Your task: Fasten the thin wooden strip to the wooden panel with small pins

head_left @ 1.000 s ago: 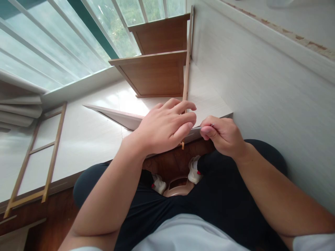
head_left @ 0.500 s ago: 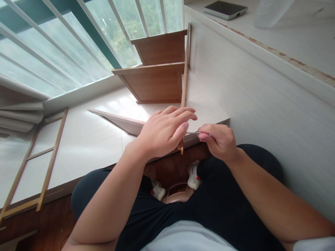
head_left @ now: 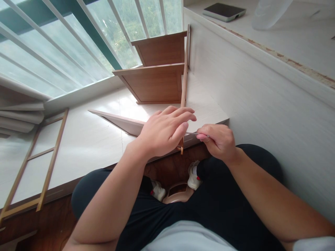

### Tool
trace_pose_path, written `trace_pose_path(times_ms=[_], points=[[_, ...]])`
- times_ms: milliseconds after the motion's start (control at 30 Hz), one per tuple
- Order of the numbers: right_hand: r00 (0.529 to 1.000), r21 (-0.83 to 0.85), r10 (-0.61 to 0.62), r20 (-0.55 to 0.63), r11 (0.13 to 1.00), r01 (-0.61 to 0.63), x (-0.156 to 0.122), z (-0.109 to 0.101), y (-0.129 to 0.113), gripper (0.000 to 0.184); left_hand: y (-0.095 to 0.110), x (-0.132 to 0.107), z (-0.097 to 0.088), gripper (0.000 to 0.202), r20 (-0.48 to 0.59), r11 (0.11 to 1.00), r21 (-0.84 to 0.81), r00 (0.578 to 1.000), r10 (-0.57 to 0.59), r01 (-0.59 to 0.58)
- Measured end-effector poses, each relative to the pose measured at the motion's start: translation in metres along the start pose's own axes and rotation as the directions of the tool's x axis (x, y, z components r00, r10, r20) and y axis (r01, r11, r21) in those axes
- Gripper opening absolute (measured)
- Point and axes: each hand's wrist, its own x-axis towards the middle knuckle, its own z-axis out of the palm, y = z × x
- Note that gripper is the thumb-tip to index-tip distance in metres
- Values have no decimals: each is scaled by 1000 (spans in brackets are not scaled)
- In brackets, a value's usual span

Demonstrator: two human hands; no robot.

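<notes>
My right hand (head_left: 218,141) is closed in a pinch around a thin metal rod (head_left: 192,133), perhaps a hex key. The rod runs left toward a narrow wooden upright (head_left: 185,83), its far tip hidden behind my left thumb. Over the near part of that upright lies my left hand (head_left: 164,130), palm down, fingers extended and slightly bent, thumb apart. Beneath its wrist, a pale-edged panel (head_left: 120,122) slants off to the left. Two brown wooden panels (head_left: 157,83) (head_left: 163,50) stand farther back, joined to the upright.
A wooden ladder-like frame (head_left: 51,157) lies at the left on the white ledge (head_left: 83,139). On the right, a white wall rises to a counter with a phone (head_left: 224,12) and a translucent container (head_left: 269,14). Barred windows (head_left: 86,45) and a gathered curtain (head_left: 21,108) border the back left.
My right hand and the rod have shifted very slightly left. My left hand and the wooden panels look nearly the same.
</notes>
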Motion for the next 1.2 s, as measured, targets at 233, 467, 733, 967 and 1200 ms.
trace_pose_path(times_ms=[233,467,733,967,1200], points=[[999,-5,-38,8,999,38,-1,1,1,17,0,0,0,51,-1,1000,4,1000,-1,1],[998,-60,-60,16,996,61,-2,0,3,18,0,-1,1,51,-7,1000,0,1000,-6,6],[991,-95,-132,24,986,134,2,0,1,13,1,-4,1,51,-51,999,-49,999,-9,7],[1000,36,-10,9,999,9,1,4,-4,21,-1,-6,1,52,-66,998,-63,998,-12,7],[998,82,65,8,994,-65,1,7,-9,30,1,-5,1,52,-71,998,-62,997,-9,5]])
